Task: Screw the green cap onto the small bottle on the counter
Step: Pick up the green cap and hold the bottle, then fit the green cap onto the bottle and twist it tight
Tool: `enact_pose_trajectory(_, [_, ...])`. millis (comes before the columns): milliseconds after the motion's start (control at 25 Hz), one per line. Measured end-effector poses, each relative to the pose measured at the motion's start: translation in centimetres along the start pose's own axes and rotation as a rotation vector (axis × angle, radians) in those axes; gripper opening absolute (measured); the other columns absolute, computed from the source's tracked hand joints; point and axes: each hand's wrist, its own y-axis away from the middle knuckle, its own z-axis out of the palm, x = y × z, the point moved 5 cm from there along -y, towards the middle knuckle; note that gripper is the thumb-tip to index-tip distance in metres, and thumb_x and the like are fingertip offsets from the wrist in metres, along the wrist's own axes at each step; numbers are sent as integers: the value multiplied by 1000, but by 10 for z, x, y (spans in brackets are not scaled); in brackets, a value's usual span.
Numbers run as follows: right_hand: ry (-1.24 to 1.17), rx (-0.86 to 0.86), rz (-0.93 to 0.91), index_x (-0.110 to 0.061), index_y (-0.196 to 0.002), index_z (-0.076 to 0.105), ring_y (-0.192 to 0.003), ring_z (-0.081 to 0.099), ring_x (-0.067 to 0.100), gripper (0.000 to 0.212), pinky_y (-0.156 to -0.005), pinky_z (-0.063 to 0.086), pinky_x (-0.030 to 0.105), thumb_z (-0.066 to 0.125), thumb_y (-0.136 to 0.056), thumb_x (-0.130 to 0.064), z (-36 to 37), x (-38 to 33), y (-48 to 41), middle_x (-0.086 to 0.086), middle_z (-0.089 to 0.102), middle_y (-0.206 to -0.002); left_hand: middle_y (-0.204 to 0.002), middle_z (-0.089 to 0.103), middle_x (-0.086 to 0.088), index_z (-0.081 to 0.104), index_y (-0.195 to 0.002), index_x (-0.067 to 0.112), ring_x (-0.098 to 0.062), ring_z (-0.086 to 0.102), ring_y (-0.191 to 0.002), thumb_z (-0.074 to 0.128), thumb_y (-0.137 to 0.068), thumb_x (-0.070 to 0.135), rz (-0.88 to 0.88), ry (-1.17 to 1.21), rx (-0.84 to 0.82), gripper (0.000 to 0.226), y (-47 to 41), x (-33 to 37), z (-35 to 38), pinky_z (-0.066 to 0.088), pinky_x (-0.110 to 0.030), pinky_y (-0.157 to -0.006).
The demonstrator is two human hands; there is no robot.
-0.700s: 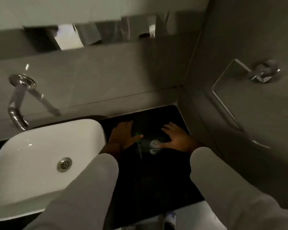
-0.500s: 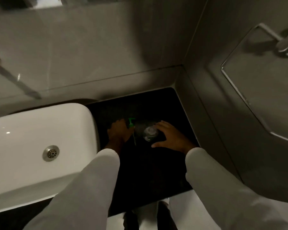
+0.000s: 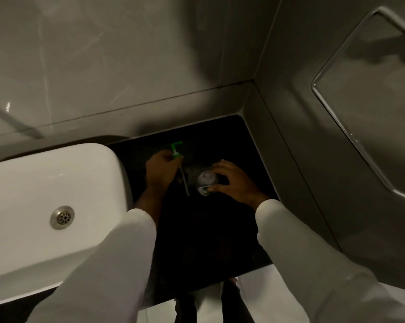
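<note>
the cap [image 3: 176, 149] is bright green, with a pale translucent tube [image 3: 184, 180] at its 5 o'clock. the bottle [image 3: 205, 183] looks clear grey with a white-and-green label. the counter [image 3: 220, 241] is black, the sink [image 3: 45, 190] at 9 o'clock glossy white, both sleeves [image 3: 313, 264] off-white, the walls [image 3: 127, 66] grey.

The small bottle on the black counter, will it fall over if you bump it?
Probably easily. The small clear bottle looks little and light, so a nudge could tip it. The right hand steadies it, which should help. Being round, it may roll if it falls.
</note>
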Motion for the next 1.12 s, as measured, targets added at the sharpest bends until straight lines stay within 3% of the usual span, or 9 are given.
enact_pose_trajectory(80, [79,-7,-8,-18,-121,70,-156,10,24,48,-124,15,53,81,-78,-38,-7,-1,-9,0,38,-159,-93,78,-3,77,-103,15,-17,74,-92,83,-83,31,147,191,77,26,3,31,-28,59,-38,-92])
enact_pose_trajectory(200, [177,-11,2,-22,-108,74,-157,-6,26,39,-123,2,62,80,-77,-45,-14,-1,-21,-4,24,-166,-99,78,-3,75,-109,4,-13,73,-96,84,-84,22,367,394,50,32,17,70,-56,56,-31,-95])
enact_pose_trajectory(360, [201,-28,14,-25,-102,73,-156,-9,25,38,-121,0,65,80,-74,-51,-16,-2,-30,-6,20,-167,-108,77,-12,74,-111,0,-22,73,-104,82,-86,11,519,375,5,29,42,93,-58,55,-36,-98])
enact_pose_trajectory(480, [201,-9,13,-27,-101,74,-156,-9,23,39,-120,-3,64,80,-73,-52,-15,0,-32,-8,21,-166,-109,78,-6,77,-110,12,-15,73,-103,83,-85,18,529,307,-20,26,46,89,-48,55,-31,-96])
enact_pose_trajectory(600, [188,-11,11,-27,-104,74,-156,-9,22,40,-120,-3,63,80,-74,-52,-13,-2,-32,-9,21,-166,-106,77,5,76,-108,26,-1,71,-97,85,-82,26,489,167,-13,27,41,77,-31,52,-13,-88])
enact_pose_trajectory(720, [183,-18,10,-26,-105,74,-156,-8,23,39,-120,-3,63,79,-76,-50,-14,-5,-31,-8,21,-166,-95,67,25,77,-111,21,16,64,-89,86,-81,24,462,14,-110,31,37,62,-6,42,2,-78])
enact_pose_trajectory(840, [175,-22,-11,-25,-104,74,-156,-8,22,36,-120,-4,63,79,-77,-48,-12,-8,-29,-9,22,-166,-103,64,11,77,-112,12,2,60,-91,84,-83,19,500,-89,-217,30,31,51,10,35,8,-76])
enact_pose_trajectory(960, [194,-16,-29,-23,-105,73,-156,-7,22,38,-120,-3,63,78,-77,-49,-12,-8,-28,-9,22,-166,-116,65,-1,76,-117,17,-6,59,-97,77,-89,13,501,-218,-366,28,28,42,24,35,8,-74])
enact_pose_trajectory(1120, [192,-12,-17,-25,-110,73,-156,-7,23,40,-121,-2,63,77,-78,-49,-13,-6,-24,-8,23,-165,-124,69,0,65,-133,19,-8,66,-109,81,-86,17,413,16,-391,49,33,35,28,46,-1,-83])
